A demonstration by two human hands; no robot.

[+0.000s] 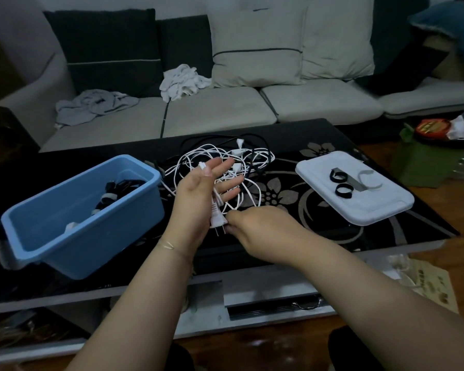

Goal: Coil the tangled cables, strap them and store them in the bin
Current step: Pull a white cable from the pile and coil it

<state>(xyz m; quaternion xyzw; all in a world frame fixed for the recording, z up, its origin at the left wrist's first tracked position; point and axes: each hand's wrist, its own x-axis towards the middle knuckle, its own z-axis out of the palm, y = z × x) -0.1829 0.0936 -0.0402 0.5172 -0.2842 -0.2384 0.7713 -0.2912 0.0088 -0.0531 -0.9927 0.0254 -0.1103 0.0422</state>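
A tangle of white and black cables lies on the black table behind my hands. My left hand is raised palm up with straight fingers, and a white cable runs across its palm. A white plug hangs at the heel of that palm. My right hand pinches the plug from the right. The blue bin stands at the left and holds coiled cables with straps. Two black strap loops and a pale strap lie on the white lid at the right.
The black glass table has a floral pattern and a grey front edge. A sofa with cushions and crumpled cloths runs behind it. Bags and a green box sit on the floor at the right.
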